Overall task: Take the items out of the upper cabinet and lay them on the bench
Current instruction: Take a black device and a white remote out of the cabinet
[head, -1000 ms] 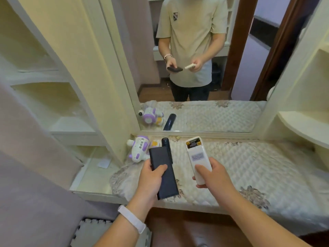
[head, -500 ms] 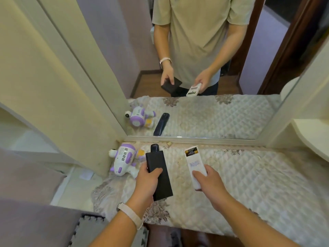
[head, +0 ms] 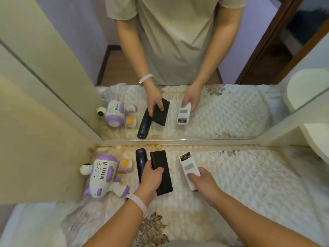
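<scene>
My left hand (head: 150, 178) grips a flat black rectangular block (head: 162, 177), low over the quilted bench cover (head: 249, 175) or lying on it. My right hand (head: 203, 182) holds a white remote (head: 188, 166) whose battery bay is open, also down at the cover. A black remote (head: 140, 161) lies on the bench just left of the black block. A white and purple toy robot (head: 102, 173) lies on its side at the far left.
A mirror (head: 178, 68) stands along the back of the bench and reflects a person, the hands and the items. A cream cabinet panel (head: 35, 122) rises at the left. White rounded shelves (head: 313, 104) sit at the right.
Both hands have moved down and forward with the black block and the white remote, from held in the air to down at the bench cover. The view has tilted down.
</scene>
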The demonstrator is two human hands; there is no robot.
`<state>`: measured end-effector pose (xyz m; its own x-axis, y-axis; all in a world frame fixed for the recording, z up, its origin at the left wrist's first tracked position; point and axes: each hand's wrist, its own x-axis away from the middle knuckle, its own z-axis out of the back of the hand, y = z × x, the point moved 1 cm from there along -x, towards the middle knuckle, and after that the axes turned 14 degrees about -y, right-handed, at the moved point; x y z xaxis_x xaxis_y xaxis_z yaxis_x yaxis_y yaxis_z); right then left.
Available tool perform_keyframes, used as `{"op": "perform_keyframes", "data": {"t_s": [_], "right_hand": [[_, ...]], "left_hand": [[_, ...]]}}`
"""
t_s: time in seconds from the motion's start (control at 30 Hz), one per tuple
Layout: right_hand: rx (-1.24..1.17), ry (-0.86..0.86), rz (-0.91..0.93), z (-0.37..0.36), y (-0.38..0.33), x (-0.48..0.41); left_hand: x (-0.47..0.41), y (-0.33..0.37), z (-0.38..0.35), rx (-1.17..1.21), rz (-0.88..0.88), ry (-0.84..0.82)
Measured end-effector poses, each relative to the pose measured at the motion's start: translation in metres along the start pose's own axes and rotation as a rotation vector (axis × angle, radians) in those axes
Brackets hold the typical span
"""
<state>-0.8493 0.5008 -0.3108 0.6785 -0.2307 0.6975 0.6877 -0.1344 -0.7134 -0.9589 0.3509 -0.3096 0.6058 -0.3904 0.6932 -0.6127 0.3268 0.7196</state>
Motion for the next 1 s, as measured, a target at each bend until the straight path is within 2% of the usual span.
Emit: {"op": "perform_keyframes", "data": {"t_s": [0.37, 0.67, 1.0], "right_hand": [[0.040, -0.023, -0.097, -0.018, 0.006, -0.068], [0.566, 0.019, -0.042, -0.011, 0.004, -0.073], [0.847, -0.049, 0.109, 0.019, 0.007, -0.040]], "left_hand": [[-0.058, -0.007, 0.004, -0.050, 0.122, -0.041], [-0.053, -0.004, 0.008, -0.380, 0.028, -0.021], [0.005, 0.001, 0.007, -0.715, -0.083, 0.031]]}}
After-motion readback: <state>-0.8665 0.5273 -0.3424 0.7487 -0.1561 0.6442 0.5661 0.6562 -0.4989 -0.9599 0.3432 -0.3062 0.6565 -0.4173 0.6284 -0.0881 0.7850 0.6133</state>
